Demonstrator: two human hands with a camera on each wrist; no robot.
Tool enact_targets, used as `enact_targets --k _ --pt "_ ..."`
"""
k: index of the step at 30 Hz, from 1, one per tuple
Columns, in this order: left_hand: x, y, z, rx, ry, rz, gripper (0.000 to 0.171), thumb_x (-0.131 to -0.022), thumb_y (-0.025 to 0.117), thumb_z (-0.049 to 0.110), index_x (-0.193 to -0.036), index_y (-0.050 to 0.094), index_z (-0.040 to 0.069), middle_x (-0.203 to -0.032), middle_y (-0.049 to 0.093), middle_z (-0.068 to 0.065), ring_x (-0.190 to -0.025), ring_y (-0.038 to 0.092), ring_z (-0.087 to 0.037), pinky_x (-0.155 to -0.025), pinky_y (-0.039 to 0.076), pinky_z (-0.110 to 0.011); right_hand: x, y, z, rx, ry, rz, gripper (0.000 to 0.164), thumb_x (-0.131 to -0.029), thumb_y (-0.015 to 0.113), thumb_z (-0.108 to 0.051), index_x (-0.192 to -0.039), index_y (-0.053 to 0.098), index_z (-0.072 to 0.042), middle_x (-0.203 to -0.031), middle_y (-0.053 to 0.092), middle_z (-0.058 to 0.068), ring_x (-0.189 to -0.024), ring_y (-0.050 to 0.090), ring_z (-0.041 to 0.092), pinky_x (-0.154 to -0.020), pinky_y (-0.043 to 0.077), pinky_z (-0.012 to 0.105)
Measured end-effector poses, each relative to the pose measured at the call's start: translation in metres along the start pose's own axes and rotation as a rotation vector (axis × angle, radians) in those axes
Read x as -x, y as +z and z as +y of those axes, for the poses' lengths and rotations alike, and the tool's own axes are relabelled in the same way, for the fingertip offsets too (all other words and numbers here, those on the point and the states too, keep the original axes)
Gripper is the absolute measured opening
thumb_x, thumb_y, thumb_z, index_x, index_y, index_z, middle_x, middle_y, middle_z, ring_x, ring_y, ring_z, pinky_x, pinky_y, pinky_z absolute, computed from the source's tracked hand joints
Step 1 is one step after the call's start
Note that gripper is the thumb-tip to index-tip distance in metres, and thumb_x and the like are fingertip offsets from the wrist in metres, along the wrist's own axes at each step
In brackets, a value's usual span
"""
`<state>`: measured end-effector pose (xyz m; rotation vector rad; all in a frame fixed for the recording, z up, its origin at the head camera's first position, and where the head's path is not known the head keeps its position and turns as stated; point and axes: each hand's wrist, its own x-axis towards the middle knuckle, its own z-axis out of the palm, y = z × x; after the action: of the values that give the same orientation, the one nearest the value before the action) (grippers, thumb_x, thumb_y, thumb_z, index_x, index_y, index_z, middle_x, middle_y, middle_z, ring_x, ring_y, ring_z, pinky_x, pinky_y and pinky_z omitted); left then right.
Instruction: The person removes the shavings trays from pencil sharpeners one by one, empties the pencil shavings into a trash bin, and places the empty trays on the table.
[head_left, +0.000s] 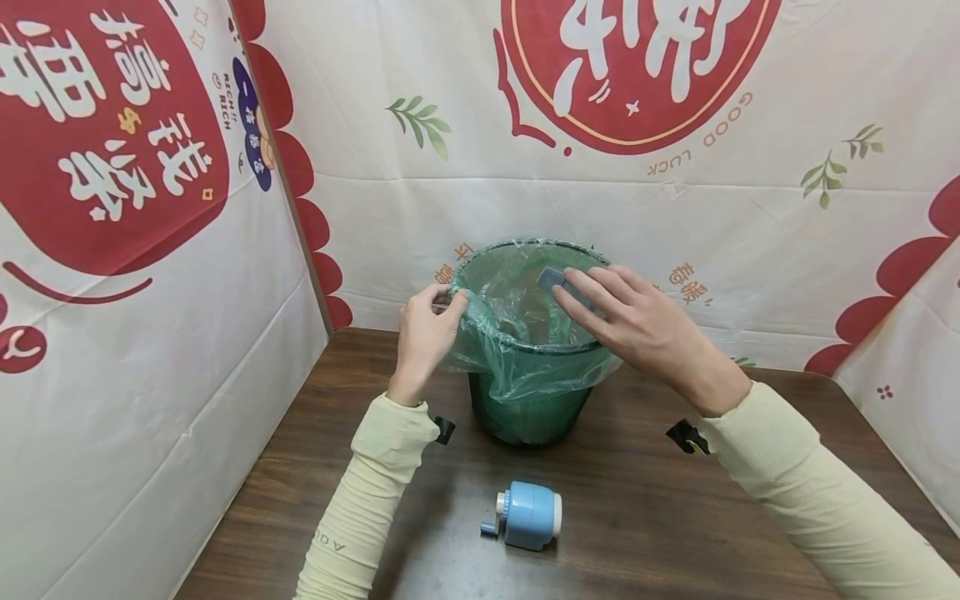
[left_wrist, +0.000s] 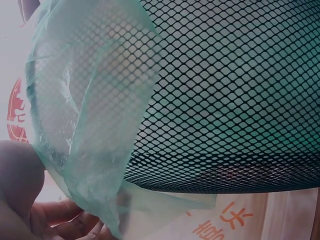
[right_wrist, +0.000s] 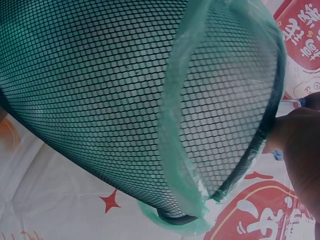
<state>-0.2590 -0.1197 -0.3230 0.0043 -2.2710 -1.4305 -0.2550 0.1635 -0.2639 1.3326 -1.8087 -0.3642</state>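
Note:
A dark mesh waste bin (head_left: 532, 423) stands upright on the table, lined with a thin green plastic bag (head_left: 517, 367) folded out over its rim. At the rim's left side, my left hand (head_left: 426, 342) pinches the bag's edge between thumb and fingers. My right hand (head_left: 647, 327) reaches over the right side of the rim. Its fingers hold a small blue-grey, box-like piece (head_left: 552, 278) above the bin's mouth, partly covered by those fingers. Nearer to me, a light-blue hand-crank pencil sharpener (head_left: 529, 515) sits on the table, away from both hands.
The brown wooden table (head_left: 675, 533) runs back to a printed white cloth (head_left: 465, 208) hanging behind the bin. Another such cloth (head_left: 210, 350) hangs along the left side. Dark wrist mounts (head_left: 687, 437) show beneath the sleeves.

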Motion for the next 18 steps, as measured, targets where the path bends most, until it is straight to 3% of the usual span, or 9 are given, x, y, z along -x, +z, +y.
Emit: enact_targets --k 8,11,15,18 --pt "0.0014 0.0013 -0.0006 0.006 0.011 0.008 0.038 -0.095 0.062 0.035 -0.119 0.070 0.007 -0.103 0.073 -0.012 -0.093 0.070 -0.024 -0.083 0.055 -0.042 0.0020 0.0031 -0.0008 0.051 0.001 0.059 0.091 -0.056 0.093 0.000 -0.137 0.050 0.002 -0.134 0.055 0.025 -0.115 0.054 0.040 -0.098 0.045 0.047" --pt "0.0020 0.0013 -0.0002 0.006 0.010 0.009 0.038 -0.095 0.062 0.035 -0.119 0.070 0.006 -0.103 0.073 -0.012 -0.094 0.069 -0.024 -0.083 0.054 -0.042 0.0011 0.0034 -0.0006 -0.006 0.051 0.084 0.088 -0.059 0.092 -0.001 -0.137 0.050 0.003 -0.131 0.055 0.026 -0.112 0.056 0.042 -0.096 0.047 0.050" --pt "0.0021 0.0009 0.0006 0.003 0.004 0.008 0.039 -0.095 0.061 0.036 -0.120 0.070 0.007 -0.104 0.073 -0.011 -0.095 0.069 -0.024 -0.084 0.054 -0.042 0.0012 0.0040 0.0003 -0.095 0.142 0.115 0.070 -0.073 0.082 -0.003 -0.135 0.051 0.006 -0.126 0.055 0.030 -0.107 0.056 0.045 -0.090 0.049 0.054" --pt "0.0021 -0.0002 0.0012 -0.001 0.005 0.001 0.040 -0.096 0.060 0.037 -0.121 0.069 0.007 -0.105 0.073 -0.010 -0.095 0.069 -0.023 -0.085 0.054 -0.042 0.0030 0.0044 0.0011 -0.107 0.210 0.128 0.064 -0.075 0.078 -0.004 -0.133 0.052 0.007 -0.125 0.055 0.031 -0.107 0.056 0.045 -0.089 0.050 0.054"
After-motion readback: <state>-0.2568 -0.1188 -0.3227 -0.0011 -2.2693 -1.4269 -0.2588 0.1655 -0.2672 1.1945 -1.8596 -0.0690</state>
